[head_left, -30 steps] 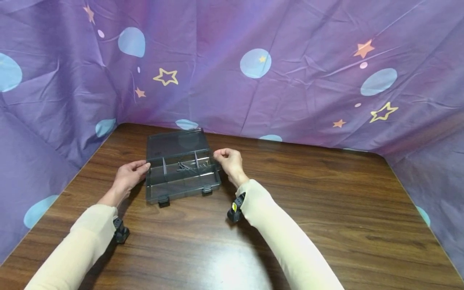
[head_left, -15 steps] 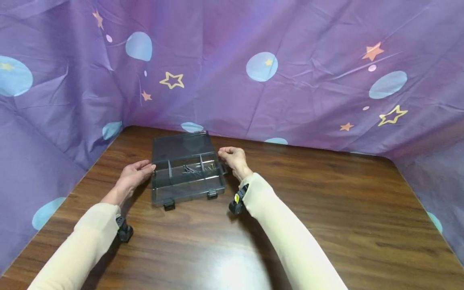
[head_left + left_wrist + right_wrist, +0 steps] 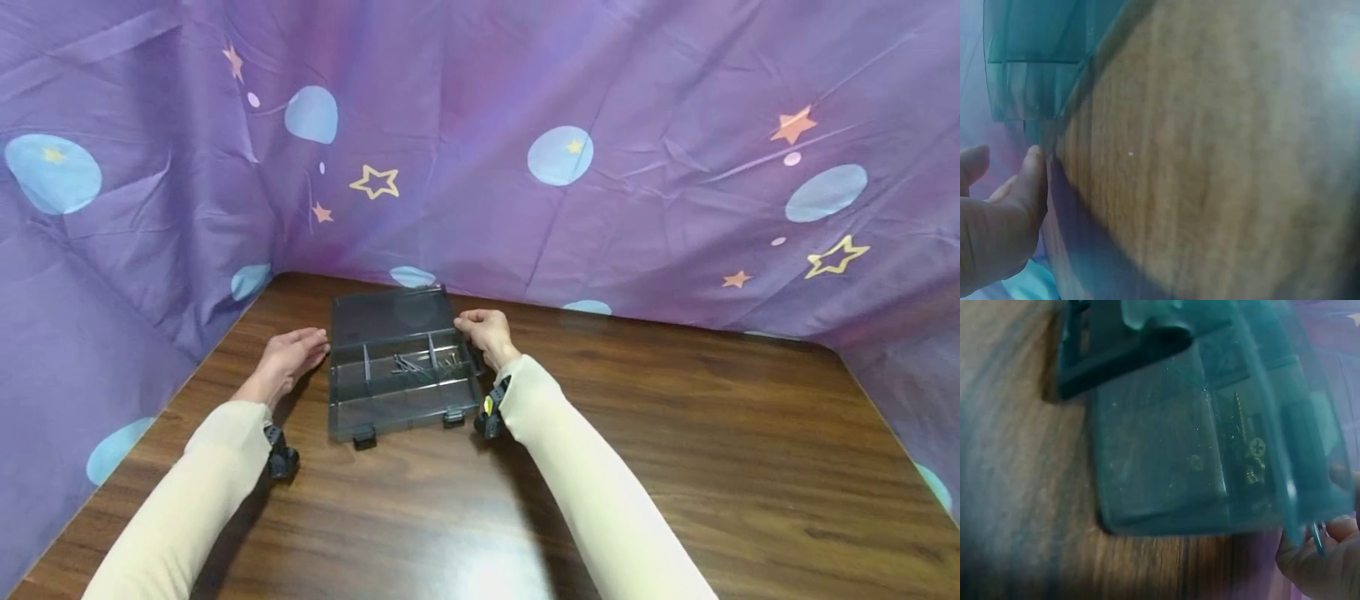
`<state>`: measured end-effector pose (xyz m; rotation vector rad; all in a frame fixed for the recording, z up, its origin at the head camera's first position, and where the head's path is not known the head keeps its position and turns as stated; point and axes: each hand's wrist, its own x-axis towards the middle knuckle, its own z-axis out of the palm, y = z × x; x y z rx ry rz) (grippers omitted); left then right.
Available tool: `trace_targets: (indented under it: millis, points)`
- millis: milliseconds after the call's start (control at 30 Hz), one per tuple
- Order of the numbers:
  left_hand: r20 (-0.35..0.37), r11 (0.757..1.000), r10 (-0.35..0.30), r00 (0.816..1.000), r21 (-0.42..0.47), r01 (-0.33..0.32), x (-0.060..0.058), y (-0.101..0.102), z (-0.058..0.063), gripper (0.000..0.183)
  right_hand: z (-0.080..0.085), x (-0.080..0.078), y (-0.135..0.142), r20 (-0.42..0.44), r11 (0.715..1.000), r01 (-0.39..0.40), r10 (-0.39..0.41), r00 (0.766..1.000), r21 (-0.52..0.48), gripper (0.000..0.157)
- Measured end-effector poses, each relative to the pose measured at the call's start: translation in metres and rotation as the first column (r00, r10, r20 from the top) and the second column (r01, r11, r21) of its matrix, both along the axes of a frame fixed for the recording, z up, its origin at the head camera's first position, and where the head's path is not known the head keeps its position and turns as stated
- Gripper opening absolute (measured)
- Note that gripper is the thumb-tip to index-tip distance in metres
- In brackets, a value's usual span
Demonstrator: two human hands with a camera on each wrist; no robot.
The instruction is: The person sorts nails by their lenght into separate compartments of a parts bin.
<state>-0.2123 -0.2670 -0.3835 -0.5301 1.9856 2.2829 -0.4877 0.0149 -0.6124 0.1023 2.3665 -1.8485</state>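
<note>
A dark translucent plastic organizer box lies on the table with its lid folded back toward the curtain. Long grey screws or nails lie in its middle back compartment, and brass-coloured screws are in the right one. My left hand is beside the box's left side, fingers fairly straight, fingertips right at the edge. On the opposite side, my right hand has thumb and fingers pinched at the box's edge near the hinge. In the right wrist view, a thin plastic edge shows between those fingers.
The brown wood-grain table extends to the right and front. A purple curtain with stars and planets hangs around its back and sides. Two black latches stick out at the box's front, and a handle at its right side.
The head view has shifted, so everything sits lower and further right. My left fingers have slid slightly back along the box's left side; my right hand has moved in closer toward the hinge.
</note>
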Motion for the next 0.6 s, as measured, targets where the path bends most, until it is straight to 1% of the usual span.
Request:
trace_targets:
  millis: [33,67,100,133,167,200,333,400,433,467,500,533,567,600]
  points:
    - [0.003,1.000,0.001,1.000,0.013,-0.001,-0.002,0.000,0.000,0.053,-0.012,-0.011,-0.001,-0.004,1.000,0.002,-0.002,1.000,0.004,0.034]
    - [0.008,1.000,0.002,1.000,0.020,-0.002,-0.003,0.000,-0.001,0.054,-0.021,-0.018,-0.001,-0.001,1.000,0.003,-0.003,1.000,0.003,0.036]
    - [0.013,1.000,0.003,1.000,0.022,-0.003,-0.005,0.000,-0.001,0.055,-0.025,-0.022,-0.001,-0.003,1.000,0.002,-0.002,1.000,-0.002,0.038]
    - [0.023,1.000,-0.001,1.000,0.009,0.000,-0.006,0.001,-0.002,0.056,-0.026,-0.022,0.000,-0.001,1.000,-0.001,0.001,1.000,-0.006,0.038]
    - [0.031,1.000,-0.004,1.000,0.000,0.004,-0.008,0.002,-0.003,0.057,-0.022,-0.017,0.001,0.000,1.000,-0.005,0.005,1.000,-0.017,0.037]
    - [0.041,1.000,-0.006,0.999,-0.008,0.007,-0.009,0.002,-0.004,0.057,-0.012,-0.008,0.002,-0.001,1.000,-0.011,0.011,1.000,-0.027,0.035]
    - [0.054,0.999,-0.010,0.999,-0.031,0.011,-0.011,0.003,-0.005,0.056,0.038,0.035,0.002,0.008,0.997,-0.036,0.036,0.999,-0.063,0.020]
    - [0.046,1.000,-0.005,0.999,-0.018,0.005,-0.011,0.003,-0.005,0.056,0.066,0.057,0.001,0.019,0.997,-0.042,0.043,0.999,-0.063,0.018]
    - [0.041,1.000,-0.004,0.999,-0.007,0.004,-0.011,0.003,-0.004,0.056,0.076,0.065,0.000,0.026,0.997,-0.041,0.043,0.999,-0.059,0.019]
    - [0.037,1.000,-0.002,0.999,0.005,0.002,-0.012,0.002,-0.004,0.056,0.082,0.071,0.001,0.009,0.997,-0.048,0.048,0.999,-0.061,0.019]
    - [0.033,1.000,-0.002,0.999,0.018,0.001,-0.012,0.002,-0.004,0.056,0.086,0.074,0.000,0.014,0.998,-0.046,0.046,0.999,-0.053,0.020]
    - [0.028,1.000,-0.003,1.000,0.025,0.003,-0.012,0.002,-0.004,0.056,0.086,0.074,0.001,0.015,0.998,-0.044,0.045,0.999,-0.052,0.020]
    - [0.024,1.000,-0.006,1.000,0.030,0.005,-0.013,0.002,-0.004,0.056,0.081,0.069,0.001,0.023,0.998,-0.043,0.044,0.999,-0.044,0.020]
    - [0.022,0.999,-0.008,1.000,0.033,0.007,-0.013,0.003,-0.003,0.056,0.071,0.060,0.002,0.019,0.998,-0.039,0.040,0.999,-0.039,0.020]
